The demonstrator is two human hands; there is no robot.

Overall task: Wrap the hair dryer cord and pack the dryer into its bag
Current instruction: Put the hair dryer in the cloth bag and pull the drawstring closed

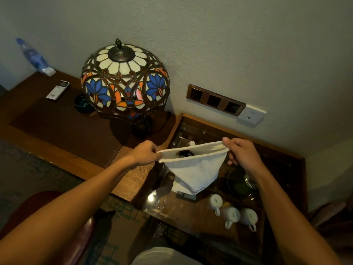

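Observation:
A white cloth bag hangs in the air between my hands, above the glass-topped cabinet. My left hand pinches the left end of its mouth. My right hand pinches the right end. The mouth is pulled into a narrow slit, and a dark shape, the hair dryer, shows inside it. The rest of the dryer and its cord are hidden by the cloth.
A stained-glass table lamp stands on the wooden desk to the left, with a white remote, a dark ashtray and a water bottle. Three white mugs and a kettle sit under the glass. Wall sockets are behind.

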